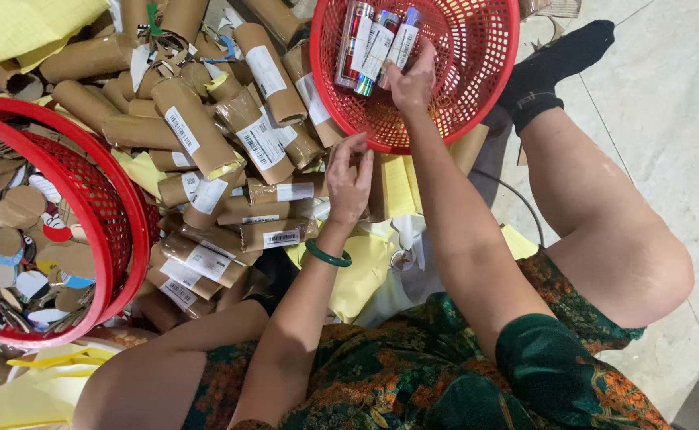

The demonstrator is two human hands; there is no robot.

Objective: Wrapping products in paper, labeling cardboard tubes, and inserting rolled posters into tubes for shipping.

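Shiny labelled tube (pixel 403 44): lies inside the red mesh basket (pixel 477 87), gripped at its lower end by the right hand (pixel 413 80). Left hand (pixel 349 179): just below the basket rim, fingers curled closed; contents cannot be determined. Brown cardboard rolls (pixel 206 135): piled left of the basket.

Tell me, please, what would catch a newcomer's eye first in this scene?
Probably the round red plastic mesh basket at top centre, where the right hand touches shiny metallic tubes. Next, the heap of brown paper-wrapped rolls with white labels spreading across the floor, with the left hand at its edge.
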